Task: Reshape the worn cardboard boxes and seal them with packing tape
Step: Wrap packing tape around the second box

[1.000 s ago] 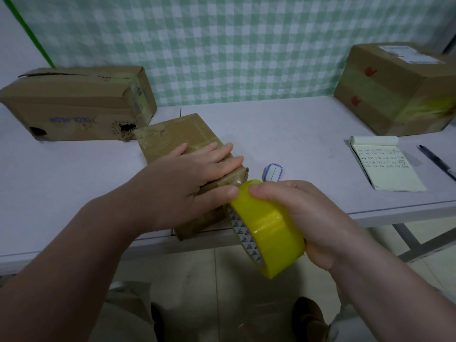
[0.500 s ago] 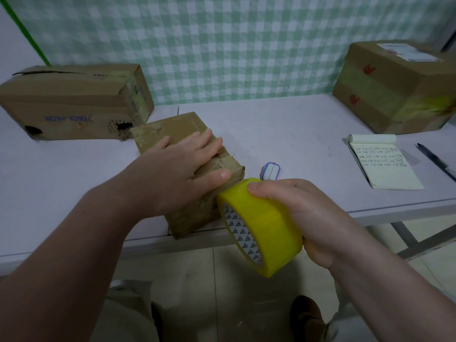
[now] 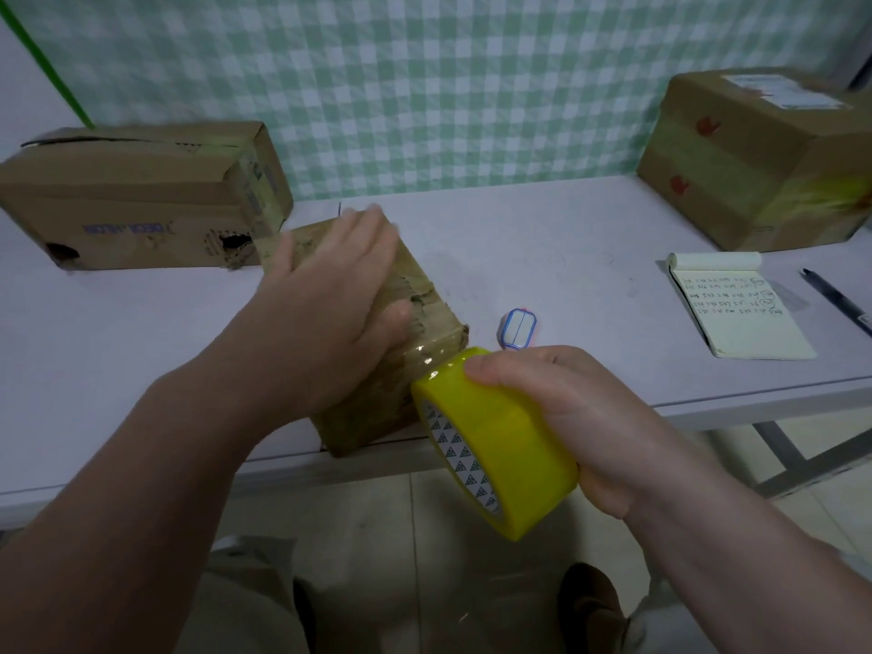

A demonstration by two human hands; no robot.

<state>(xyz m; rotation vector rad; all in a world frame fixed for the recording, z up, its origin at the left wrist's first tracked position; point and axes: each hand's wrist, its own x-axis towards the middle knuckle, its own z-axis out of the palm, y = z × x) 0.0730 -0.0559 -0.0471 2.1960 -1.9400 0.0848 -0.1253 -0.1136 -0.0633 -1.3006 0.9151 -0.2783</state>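
At the near edge of the counter lies the small worn box, its long axis running away and leftward from the person. The left hand, fingers flat, presses its top. The right hand, just off the box's near right corner, grips the yellow tape roll, with film stretched to that corner.

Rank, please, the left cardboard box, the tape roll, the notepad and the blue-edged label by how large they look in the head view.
1. left cardboard box
2. yellow tape roll; it is nearest the camera, so its lead over the notepad is unsure
3. notepad
4. blue-edged label, clearly the smallest
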